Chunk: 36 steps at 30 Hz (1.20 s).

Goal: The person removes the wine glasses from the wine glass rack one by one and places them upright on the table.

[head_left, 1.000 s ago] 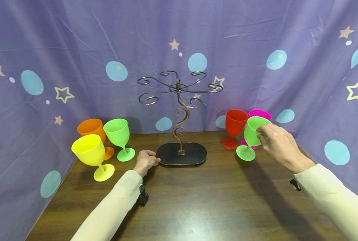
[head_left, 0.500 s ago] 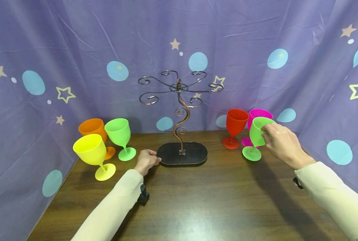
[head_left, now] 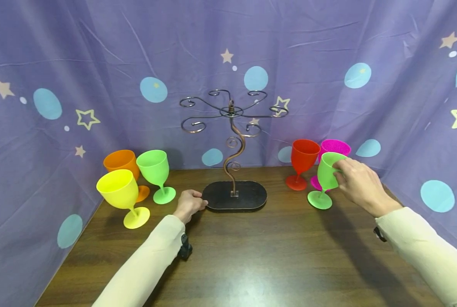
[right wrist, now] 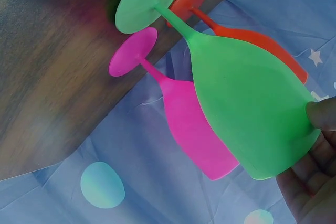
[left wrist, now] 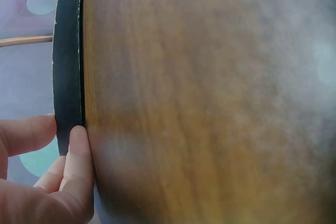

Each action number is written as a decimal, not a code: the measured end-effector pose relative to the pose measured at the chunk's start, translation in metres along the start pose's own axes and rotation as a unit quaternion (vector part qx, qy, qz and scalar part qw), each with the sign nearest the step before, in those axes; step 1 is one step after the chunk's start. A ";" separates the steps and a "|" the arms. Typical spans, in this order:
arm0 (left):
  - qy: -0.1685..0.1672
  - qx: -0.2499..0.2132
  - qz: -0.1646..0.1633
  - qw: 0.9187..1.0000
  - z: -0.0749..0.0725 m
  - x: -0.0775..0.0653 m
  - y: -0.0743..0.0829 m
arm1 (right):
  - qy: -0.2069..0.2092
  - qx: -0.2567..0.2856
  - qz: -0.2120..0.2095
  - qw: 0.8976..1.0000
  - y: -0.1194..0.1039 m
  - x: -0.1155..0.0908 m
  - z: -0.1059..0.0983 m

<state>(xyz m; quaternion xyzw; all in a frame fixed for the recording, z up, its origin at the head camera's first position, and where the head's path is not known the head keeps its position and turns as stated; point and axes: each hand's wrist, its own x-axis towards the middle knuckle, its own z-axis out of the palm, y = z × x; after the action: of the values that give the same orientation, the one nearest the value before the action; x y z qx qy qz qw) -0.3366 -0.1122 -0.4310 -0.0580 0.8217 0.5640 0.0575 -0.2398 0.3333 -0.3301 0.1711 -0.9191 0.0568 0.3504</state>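
With thumb and fingers, my right hand (head_left: 360, 185) grips the bowl of a light green plastic goblet (right wrist: 247, 103) near its rim. That goblet is upright, in front of a magenta goblet (right wrist: 191, 124) and beside a red goblet (head_left: 304, 157). I cannot tell whether its foot touches the table. My left hand (head_left: 190, 205) pinches the left end of the black oval base (left wrist: 68, 66) of a metal stand (head_left: 236, 149). The stand has a wavy copper stem and several curled arms at the top, with nothing hanging on them.
At the left stand a yellow goblet (head_left: 118, 189), an orange goblet (head_left: 121, 161) and another green goblet (head_left: 153, 167). All are upright on the brown wooden table (head_left: 243, 256). A purple curtain (head_left: 197, 51) with stars and blue spots encloses the back and sides.
The green goblet in my right hand first shifted right, away from the red one, then slightly down and toward me. My left hand stays on the stand's base.
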 end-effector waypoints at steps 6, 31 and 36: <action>0.007 0.001 0.000 1.000 0.001 -0.001 -0.001 | -0.006 0.003 0.003 1.000 -0.002 0.000 0.003; 0.008 -0.002 0.006 1.000 0.008 -0.002 0.001 | 0.009 -0.002 -0.003 1.000 0.000 -0.008 0.001; 0.008 0.036 0.015 0.999 0.007 -0.002 0.002 | 0.034 0.006 -0.002 0.999 -0.009 -0.005 -0.001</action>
<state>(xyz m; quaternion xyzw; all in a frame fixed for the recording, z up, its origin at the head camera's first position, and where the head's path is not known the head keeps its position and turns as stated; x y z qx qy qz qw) -0.3348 -0.1048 -0.4316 -0.0483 0.8425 0.5346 0.0450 -0.2325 0.3263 -0.3326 0.1732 -0.9060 0.0673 0.3802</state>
